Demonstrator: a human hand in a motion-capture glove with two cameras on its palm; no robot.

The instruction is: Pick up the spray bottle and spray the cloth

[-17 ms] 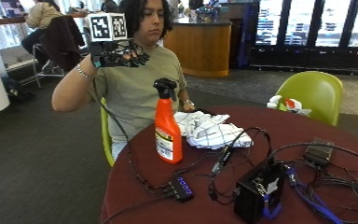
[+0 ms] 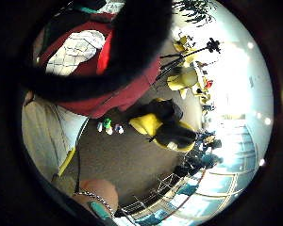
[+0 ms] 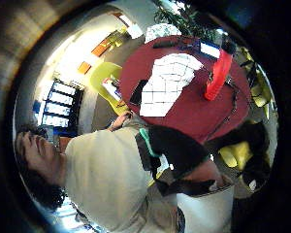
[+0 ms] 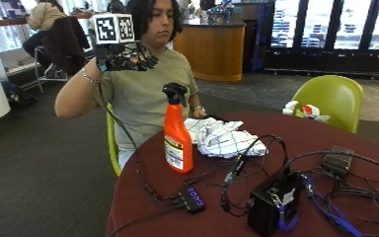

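The bottle (image 4: 177, 133), orange with a black trigger head, stands upright left of centre in the outside view, on the near-left part of the round dark-red tabletop (image 4: 373, 143). Just right of it and a little farther back lies the cloth (image 4: 222, 137), a white checked rag crumpled in a heap, near the bottle but apart from it. The gloved right hand (image 4: 125, 58) is raised in the upper left of the frame, at about shoulder height and well apart from the bottle; its fingers look loosely curled and it has hold of nothing. The bare hand (image 4: 199, 111) rests at the far edge of the tabletop, behind the cloth. Nothing has been picked up yet, so the reach comes first. The risks, as I judge them: the bottle is tall and narrow, so a hand knocking its head on the way down could tip it; a black cable (image 4: 137, 170) runs down past the tabletop's edge close beside the bottle's base and could snag as the bottle is lifted; and spray aimed too far right would wet the small hub (image 4: 191, 199), the black box (image 4: 273, 202) and the tangle of leads in the lower right of the frame instead of the cloth. Around the tabletop are a lime-green chair (image 4: 330, 98) at the right, dark carpet, a curved wooden counter (image 4: 219, 47) behind the person and glass-fronted coolers (image 4: 334, 29) along the upper right.
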